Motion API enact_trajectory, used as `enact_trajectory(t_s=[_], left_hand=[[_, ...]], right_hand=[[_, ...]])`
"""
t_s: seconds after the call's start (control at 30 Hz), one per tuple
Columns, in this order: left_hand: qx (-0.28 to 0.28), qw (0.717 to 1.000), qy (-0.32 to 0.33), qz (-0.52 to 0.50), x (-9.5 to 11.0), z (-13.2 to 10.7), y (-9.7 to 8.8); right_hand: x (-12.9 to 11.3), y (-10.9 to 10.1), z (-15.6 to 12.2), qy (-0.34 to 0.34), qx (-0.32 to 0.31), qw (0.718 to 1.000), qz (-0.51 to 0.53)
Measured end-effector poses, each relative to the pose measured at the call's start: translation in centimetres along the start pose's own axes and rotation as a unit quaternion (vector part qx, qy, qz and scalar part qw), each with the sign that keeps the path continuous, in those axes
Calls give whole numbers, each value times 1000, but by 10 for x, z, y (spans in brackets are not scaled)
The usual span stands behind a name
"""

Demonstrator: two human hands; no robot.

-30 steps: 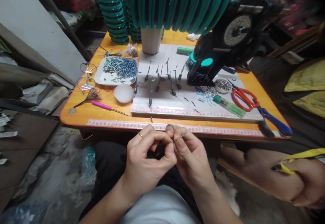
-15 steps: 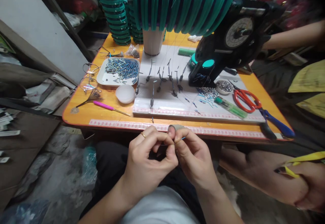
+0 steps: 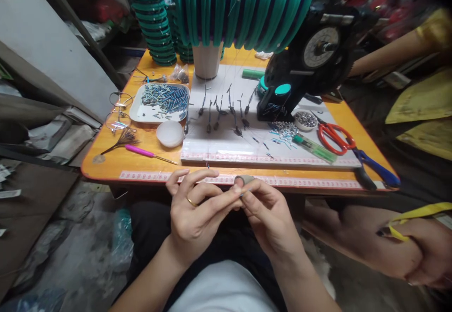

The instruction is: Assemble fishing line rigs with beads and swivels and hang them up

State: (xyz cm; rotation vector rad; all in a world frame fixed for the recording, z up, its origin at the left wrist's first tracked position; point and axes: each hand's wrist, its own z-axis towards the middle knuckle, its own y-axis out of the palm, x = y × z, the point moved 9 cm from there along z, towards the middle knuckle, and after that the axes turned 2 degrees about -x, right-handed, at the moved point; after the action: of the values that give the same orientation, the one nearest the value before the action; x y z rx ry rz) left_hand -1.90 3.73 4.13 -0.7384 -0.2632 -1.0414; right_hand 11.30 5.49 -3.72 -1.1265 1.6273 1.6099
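Fingers [image 3: 254,198] of right hand [image 3: 270,220] clamped on a thin blue tube [image 3: 246,191], just this side of the desk edge, above the lap. Grey cap [image 3: 244,179] over one right fingertip; cannot tell which. Left hand [image 3: 190,215] tip to tip with the right, some fingers drawn in to the tube's end, the rest fanned apart. Cannot tell whether anything is gripped there, the contact hidden by the fingers themselves. Ring [image 3: 191,202] on one left finger. Any line between the hands too fine to make out.

Lower right, a co-worker's hand [image 3: 416,250], partly cut off by the frame, with a yellow strap [image 3: 420,213] across it.

Next, orange desk [image 3: 141,163], tape [image 3: 289,181] along its near edge. On the left a pink needle [image 3: 141,150], a white dish [image 3: 170,133], wire rings [image 3: 118,114], blurred. In the middle a white board [image 3: 226,140] with dark rigs [image 3: 226,111], too small to read singly. To the right a green lighter [image 3: 314,148], red scissors [image 3: 334,137], blue pliers [image 3: 376,169] reaching the desk corner, a tin [image 3: 305,120] of beads.

Farther back a tray [image 3: 143,113] of blue tubes, a cup [image 3: 206,60], a black winder [image 3: 310,67] with a dial, numbers unreadable. Above, teal spools [image 3: 240,5] in a row, tops cut off; a stack [image 3: 151,20] of the same at far left. Far right, another arm [image 3: 381,53], blurred, hand hidden behind the winder.
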Motion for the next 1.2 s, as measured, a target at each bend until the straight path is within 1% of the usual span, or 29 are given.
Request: enact_trajectory(t_s=[0.07,0.13,0.2,0.4,0.5,0.6,0.73,0.87,0.97,1.03,1.1,1.2], left_hand=[[-22,999,-9,26,-3,2,2],[-38,999,-35,-2,-8,3,4],[-43,997,-49,-29,-9,4,4],[-33,999,-31,-12,-4,3,2],[-30,999,-13,-1,-1,3,2],[-39,999,-4,5,0,5,4],[-53,998,-13,-4,1,8,6],[-66,997,-38,-28,-2,7,7],[-64,993,-77,-65,-8,4,8],[-63,991,-91,-80,-10,2,9],[-61,992,-80,-82,-10,1,8],[-52,997,-26,-59,-3,2,5]], right_hand=[[-2,-5,0,-11,16,999,-28],[-2,-7,-1,-21,23,998,-48],[-3,-7,-1,-30,24,997,-62],[-9,1,-1,-43,7,997,-64],[-13,2,-1,-49,10,996,-73],[-18,3,-2,-58,17,993,-103],[-24,3,-5,-87,34,985,-143],[-27,4,-9,-101,43,982,-156],[-27,5,-9,-100,32,983,-154],[-26,5,-9,-94,24,986,-137],[-26,3,-8,-86,24,989,-114],[-22,1,-4,-58,25,994,-91]])
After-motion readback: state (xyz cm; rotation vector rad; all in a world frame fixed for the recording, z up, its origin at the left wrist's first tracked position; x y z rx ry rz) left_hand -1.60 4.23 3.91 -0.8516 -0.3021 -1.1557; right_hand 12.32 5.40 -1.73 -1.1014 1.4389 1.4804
